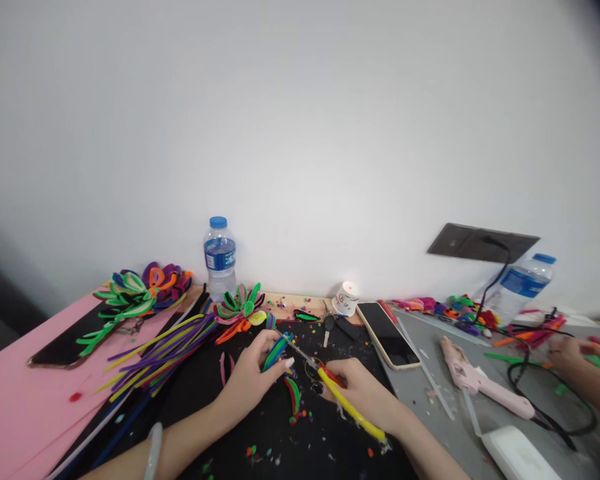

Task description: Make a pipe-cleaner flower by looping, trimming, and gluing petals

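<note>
Black counter (pixel 260 427), littered with bright scraps.
Left hand (pixel 253 377) pinches a soft, light pipe-cleaner loop (pixel 276 351); right hand (pixel 363 393) grips yellow-handled scissors (pixel 330 383).

— What do we see behind our table?
— A plain white wall (pixel 300 120), evenly lit. A dark socket plate (pixel 473 243) sits low on it, with a black cable (pixel 497 267) plugged in.
— And beneath us?
— Pink sheet (pixel 20 400) left, black mat (pixel 280 447) middle, grey surface (pixel 480 427) right.

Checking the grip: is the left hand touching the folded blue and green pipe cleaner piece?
Touching. The head view shows the left hand pinching the folded blue and green pipe cleaner piece between fingers and thumb.
</note>
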Demonstrator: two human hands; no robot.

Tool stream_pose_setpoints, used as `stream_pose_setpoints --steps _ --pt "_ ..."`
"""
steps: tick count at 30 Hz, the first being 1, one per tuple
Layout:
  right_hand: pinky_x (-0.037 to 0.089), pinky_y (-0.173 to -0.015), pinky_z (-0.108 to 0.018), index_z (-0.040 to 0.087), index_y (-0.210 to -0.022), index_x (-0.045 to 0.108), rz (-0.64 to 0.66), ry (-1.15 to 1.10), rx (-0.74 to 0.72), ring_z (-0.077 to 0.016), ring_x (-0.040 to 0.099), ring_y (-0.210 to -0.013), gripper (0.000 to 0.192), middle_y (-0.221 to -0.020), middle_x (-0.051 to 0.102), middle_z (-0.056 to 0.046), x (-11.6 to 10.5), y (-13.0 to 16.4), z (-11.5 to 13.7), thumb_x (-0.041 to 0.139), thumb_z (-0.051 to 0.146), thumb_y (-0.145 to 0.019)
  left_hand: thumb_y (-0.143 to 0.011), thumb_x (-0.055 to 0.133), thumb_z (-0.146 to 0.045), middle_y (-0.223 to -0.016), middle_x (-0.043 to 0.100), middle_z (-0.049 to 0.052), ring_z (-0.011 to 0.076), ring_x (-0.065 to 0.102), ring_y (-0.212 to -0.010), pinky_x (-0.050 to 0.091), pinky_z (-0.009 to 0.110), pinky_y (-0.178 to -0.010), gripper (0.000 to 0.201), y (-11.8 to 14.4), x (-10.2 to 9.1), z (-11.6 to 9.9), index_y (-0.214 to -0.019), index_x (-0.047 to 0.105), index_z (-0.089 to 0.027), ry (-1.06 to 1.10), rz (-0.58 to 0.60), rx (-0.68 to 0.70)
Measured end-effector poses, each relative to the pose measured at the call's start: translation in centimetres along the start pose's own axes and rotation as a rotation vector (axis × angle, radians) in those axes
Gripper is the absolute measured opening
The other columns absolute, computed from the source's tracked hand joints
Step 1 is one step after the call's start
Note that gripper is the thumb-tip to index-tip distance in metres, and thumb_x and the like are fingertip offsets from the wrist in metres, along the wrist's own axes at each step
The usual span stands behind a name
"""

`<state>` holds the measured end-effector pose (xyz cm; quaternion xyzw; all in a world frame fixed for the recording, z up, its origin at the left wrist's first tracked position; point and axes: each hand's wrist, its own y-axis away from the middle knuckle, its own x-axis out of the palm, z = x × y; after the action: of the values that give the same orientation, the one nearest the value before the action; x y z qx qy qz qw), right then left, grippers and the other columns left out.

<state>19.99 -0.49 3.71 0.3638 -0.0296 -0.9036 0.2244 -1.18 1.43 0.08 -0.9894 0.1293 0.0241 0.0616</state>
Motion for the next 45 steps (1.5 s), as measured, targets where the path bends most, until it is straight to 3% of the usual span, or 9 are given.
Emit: stream_pose_setpoints --steps 4,9,16,23,27,33,39,45 --pt "0.023 -0.045 -0.017 0.015 -0.057 0.043 -0.016 -0.009 0.001 -0.0073 0.029 -0.053 0.019 -0.055 0.034 0.006 0.4 0.2 0.3 0.052 0.026 -0.069 -0.079 0.05 -0.028 -0.081 0.054 0.0 0.0152 0.053 -0.078 0.041 0.026 -0.072 0.015 0.3 -0.2 0.0 -0.091 0.045 -0.02 -0.27 -0.089 0.101" --pt "0.024 -0.044 -0.017 0.014 -0.057 0.046 -0.046 0.004 0.027 -0.0076 0.032 -0.052 0.02 -0.053 0.039 0.006 0.5 0.3 0.5 0.052 0.029 -0.07 -0.083 0.044 -0.029 -0.084 0.055 0.002 0.0158 0.054 -0.081 0.041 0.028 -0.076 0.014 0.3 -0.3 -0.5 -0.093 0.046 -0.019 -0.326 -0.095 0.131" --pt "0.023 -0.044 -0.017 0.015 -0.056 0.044 -0.114 0.074 0.01 -0.0072 0.032 -0.051 0.022 -0.053 0.04 0.006 0.5 0.1 0.4 0.054 0.029 -0.069 -0.083 0.041 -0.034 -0.078 0.055 0.001 0.0145 0.052 -0.071 0.042 0.025 -0.066 0.02 -0.1 -0.5 -0.4 -0.092 0.049 -0.018 -0.277 -0.087 0.049" --pt "0.022 -0.044 -0.018 0.015 -0.056 0.045 -0.153 0.194 -0.013 -0.0068 0.032 -0.05 0.023 -0.052 0.043 0.006 0.6 -0.1 0.1 0.055 0.03 -0.07 -0.082 0.042 -0.035 -0.064 0.047 -0.003 0.0096 0.041 -0.053 0.033 0.02 -0.05 0.02 -0.1 -0.6 -0.5 -0.082 0.051 -0.017 -0.216 -0.046 0.012" --pt "0.02 -0.044 -0.019 0.015 -0.057 0.044 -0.159 0.243 -0.026 -0.0065 0.03 -0.05 0.024 -0.051 0.04 0.007 0.6 -0.2 -0.3 0.059 0.031 -0.067 -0.083 0.041 -0.038 -0.057 0.04 -0.006 0.0063 0.032 -0.045 0.027 0.019 -0.044 0.023 -0.4 -0.4 -0.1 -0.077 0.048 -0.016 -0.031 0.025 -0.042" --pt "0.024 -0.048 -0.02 0.017 -0.06 0.044 -0.214 0.355 -0.077 -0.0083 0.035 -0.052 0.02 -0.058 0.045 0.006 0.5 -0.2 -0.2 0.061 0.027 -0.065 -0.082 0.043 -0.04 -0.06 0.047 -0.005 0.0028 0.029 -0.038 0.031 0.018 -0.043 0.027 -0.9 -0.4 0.9 -0.071 0.045 -0.015 0.197 0.145 -0.128" --pt "0.034 -0.059 -0.021 0.019 -0.075 0.049 -0.231 0.36 -0.08 -0.0139 0.047 -0.066 0.022 -0.08 0.051 0.0 0.2 0.0 -0.1 0.064 0.028 -0.061 -0.082 0.042 -0.04 -0.061 0.051 -0.004 0.0016 0.03 -0.033 0.025 0.017 -0.038 0.025 -1.0 -0.3 1.1 -0.076 0.044 -0.016 0.186 0.115 -0.144" --pt "0.035 -0.062 -0.023 0.019 -0.076 0.049 -0.285 0.281 -0.089 -0.0151 0.047 -0.069 0.021 -0.08 0.05 0.0 0.1 -0.3 -0.5 0.063 0.025 -0.062 -0.08 0.044 -0.043 -0.055 0.036 -0.008 0.0039 0.022 -0.041 0.015 0.017 -0.038 0.027 -0.9 -0.3 1.0 -0.073 0.043 -0.017 0.209 0.042 -0.159"
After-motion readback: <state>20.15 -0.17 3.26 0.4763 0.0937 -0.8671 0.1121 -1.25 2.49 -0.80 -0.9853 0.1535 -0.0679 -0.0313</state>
